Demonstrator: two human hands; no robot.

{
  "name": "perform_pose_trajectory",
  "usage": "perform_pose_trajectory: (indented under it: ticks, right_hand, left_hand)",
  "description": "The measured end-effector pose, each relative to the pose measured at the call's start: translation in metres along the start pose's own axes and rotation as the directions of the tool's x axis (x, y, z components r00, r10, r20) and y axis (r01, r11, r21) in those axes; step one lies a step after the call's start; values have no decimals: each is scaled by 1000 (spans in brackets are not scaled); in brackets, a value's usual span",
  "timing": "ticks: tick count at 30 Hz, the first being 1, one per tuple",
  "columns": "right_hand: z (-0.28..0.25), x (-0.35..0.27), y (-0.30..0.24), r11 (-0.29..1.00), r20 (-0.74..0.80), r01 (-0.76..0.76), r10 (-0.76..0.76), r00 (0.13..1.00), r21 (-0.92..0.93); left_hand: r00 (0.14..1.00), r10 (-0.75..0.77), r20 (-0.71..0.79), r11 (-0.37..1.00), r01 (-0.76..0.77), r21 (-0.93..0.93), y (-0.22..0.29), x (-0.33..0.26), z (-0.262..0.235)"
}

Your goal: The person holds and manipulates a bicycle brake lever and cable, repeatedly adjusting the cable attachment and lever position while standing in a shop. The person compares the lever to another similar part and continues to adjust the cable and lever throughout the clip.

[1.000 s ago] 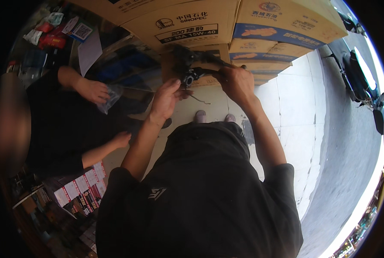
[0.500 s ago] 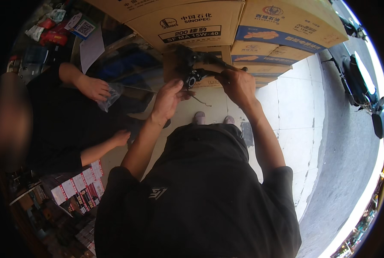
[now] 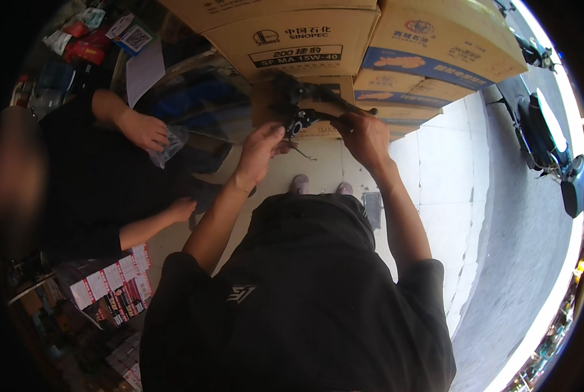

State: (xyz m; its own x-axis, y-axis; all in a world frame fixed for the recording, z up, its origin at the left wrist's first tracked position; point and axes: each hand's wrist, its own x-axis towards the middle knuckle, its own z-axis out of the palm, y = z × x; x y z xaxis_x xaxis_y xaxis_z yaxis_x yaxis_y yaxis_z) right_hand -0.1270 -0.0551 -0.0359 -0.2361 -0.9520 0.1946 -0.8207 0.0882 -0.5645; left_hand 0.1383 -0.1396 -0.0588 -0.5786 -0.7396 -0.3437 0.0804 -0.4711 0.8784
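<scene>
In front of the cartons, my two hands hold up a black handlebar lever assembly (image 3: 300, 123) with a clamp-like body. A thin wire (image 3: 301, 153) dangles from it. My left hand (image 3: 259, 151) pinches the body between thumb and fingers. My right hand (image 3: 366, 138) is closed around the lever side, its fingertips partly hidden. Just above, a dark arm with a rounded tip (image 3: 337, 99) runs toward my right hand; whether it belongs to the same piece or a second one, I cannot tell.
Stacked cardboard cartons (image 3: 311, 36) stand ahead. At left, a person's hand (image 3: 147, 130) holds a clear plastic bag (image 3: 169, 149) beside a glass counter (image 3: 197, 72). Small boxes (image 3: 112, 281) are lower left. A scooter (image 3: 533, 121) stands on the pavement at right.
The view has shifted slightly. My hands keep their grip, and the lever assembly is turned a little; the other person's hands stay almost still.
</scene>
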Motion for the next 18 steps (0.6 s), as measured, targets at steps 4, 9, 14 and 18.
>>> perform_pose_trajectory:
  ticks: [4,9,14,18]
  right_hand:
    - [2,-1,2,1000,-11,3,-3,1000,2]
    - [4,-2,4,1000,-33,12,-11,999,16]
    - [9,-4,8,999,-55,30,-29,998,16]
    - [5,-10,9,997,86,-43,38,996,58]
  left_hand:
    - [998,36,-44,994,-31,109,-2,0,1]
    - [977,187,-104,963,-162,214,-4,0,14]
    - [911,401,-100,838,-321,441,-8,3,22]
    - [898,411,-155,747,-235,621,10,-11,38]
